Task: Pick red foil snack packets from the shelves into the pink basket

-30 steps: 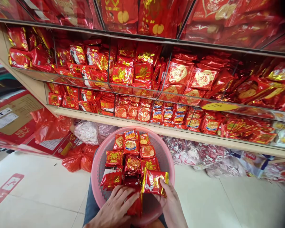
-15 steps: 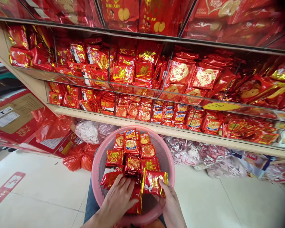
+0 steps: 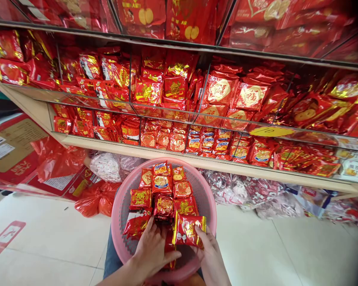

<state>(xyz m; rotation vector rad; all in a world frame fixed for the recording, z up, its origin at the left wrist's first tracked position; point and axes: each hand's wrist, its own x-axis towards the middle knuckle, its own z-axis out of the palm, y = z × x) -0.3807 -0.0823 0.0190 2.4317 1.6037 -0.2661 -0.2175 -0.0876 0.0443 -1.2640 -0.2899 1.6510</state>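
Observation:
Several small red-and-gold packets [image 3: 164,206] lie grouped in a round pink basket [image 3: 118,234] at the lower middle. My right hand [image 3: 208,246] is closed on a red packet with gold edges [image 3: 188,229], holding it over the basket's right part. Inside the basket, my left hand [image 3: 152,246] has its fingers spread, its index finger touching the packets on the left. Beneath its palm and thumb another red packet shows in part; whether the left hand holds anything is hard to see, but no packet shows between its fingers.
Shelves with clear dividers [image 3: 179,111] hold many red packets, with a yellow tag [image 3: 271,131] on one front. Wrapped bags [image 3: 244,190] lie under the shelf's edge. Red plastic bags [image 3: 97,198] and a cardboard box [image 3: 14,147] stand at left.
The view has shifted slightly, moving the shelves left. My left hand's fingers have spread and its index finger points out more. My right hand still holds the same packet.

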